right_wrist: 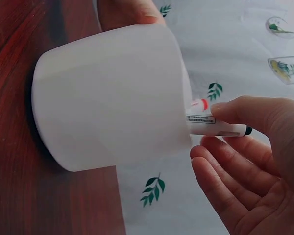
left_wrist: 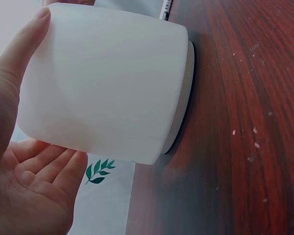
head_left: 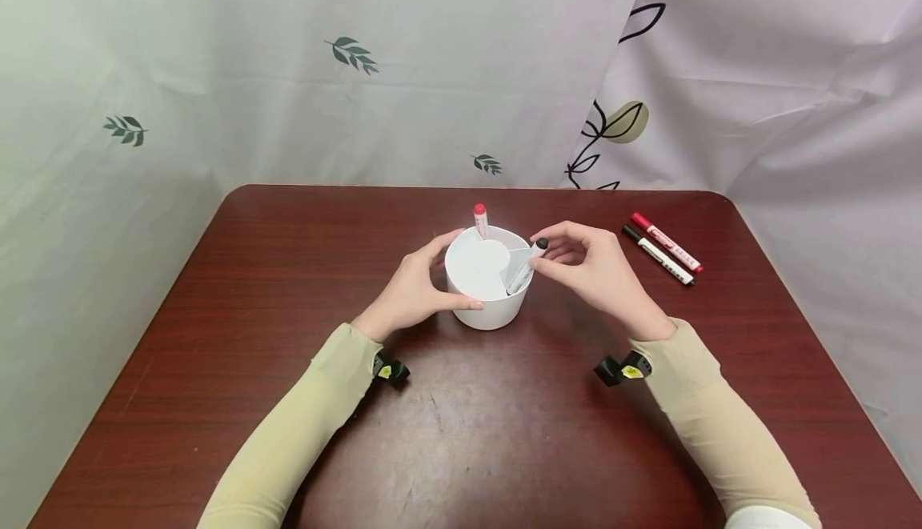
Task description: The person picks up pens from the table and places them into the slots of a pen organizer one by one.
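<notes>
A round white pen holder [head_left: 468, 317] with divided compartments stands on the table. My left hand [head_left: 414, 289] holds its left side, thumb on the front wall and fingers round the back; the left wrist view shows thumb [left_wrist: 19, 46] and fingers on opposite sides of the wall. At the holder's right rim my right hand [head_left: 594, 269] pinches a white marker with a black end [head_left: 542, 244] between thumb and fingers. That marker [right_wrist: 220, 128] leans with its lower part inside the right compartment. A red-ended marker [head_left: 480, 221] stands in the back compartment.
A red-capped marker [head_left: 670, 243] and a black-capped marker [head_left: 658, 255] lie side by side on the right of the dark red wooden table [head_left: 446, 433]. Behind the table hangs a pale curtain [head_left: 432, 97] with leaf prints.
</notes>
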Action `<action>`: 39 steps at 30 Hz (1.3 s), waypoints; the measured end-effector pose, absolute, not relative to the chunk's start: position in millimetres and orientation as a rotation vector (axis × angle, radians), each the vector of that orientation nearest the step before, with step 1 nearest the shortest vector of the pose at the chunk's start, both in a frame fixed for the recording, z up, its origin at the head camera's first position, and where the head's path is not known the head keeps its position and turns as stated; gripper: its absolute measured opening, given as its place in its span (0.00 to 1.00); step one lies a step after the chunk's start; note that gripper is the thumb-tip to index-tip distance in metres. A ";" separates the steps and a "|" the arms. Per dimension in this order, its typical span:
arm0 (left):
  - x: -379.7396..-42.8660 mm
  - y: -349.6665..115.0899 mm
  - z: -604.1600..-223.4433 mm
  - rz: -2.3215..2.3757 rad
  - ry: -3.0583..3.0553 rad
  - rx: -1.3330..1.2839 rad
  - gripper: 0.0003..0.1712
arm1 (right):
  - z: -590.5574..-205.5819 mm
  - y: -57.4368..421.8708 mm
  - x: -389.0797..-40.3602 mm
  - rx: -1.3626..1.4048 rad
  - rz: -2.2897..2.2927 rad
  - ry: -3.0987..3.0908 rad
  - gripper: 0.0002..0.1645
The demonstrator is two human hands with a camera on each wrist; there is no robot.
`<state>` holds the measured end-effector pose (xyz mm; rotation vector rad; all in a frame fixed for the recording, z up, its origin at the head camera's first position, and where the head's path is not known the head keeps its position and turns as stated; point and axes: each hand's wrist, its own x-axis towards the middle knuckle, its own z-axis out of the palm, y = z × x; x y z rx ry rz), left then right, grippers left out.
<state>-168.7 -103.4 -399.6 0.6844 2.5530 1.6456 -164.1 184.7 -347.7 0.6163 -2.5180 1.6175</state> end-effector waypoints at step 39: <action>-165.9 -102.2 -400.6 1.598 2.632 0.695 0.67 | -340.2 238.2 -154.9 0.294 1.500 -2.507 0.22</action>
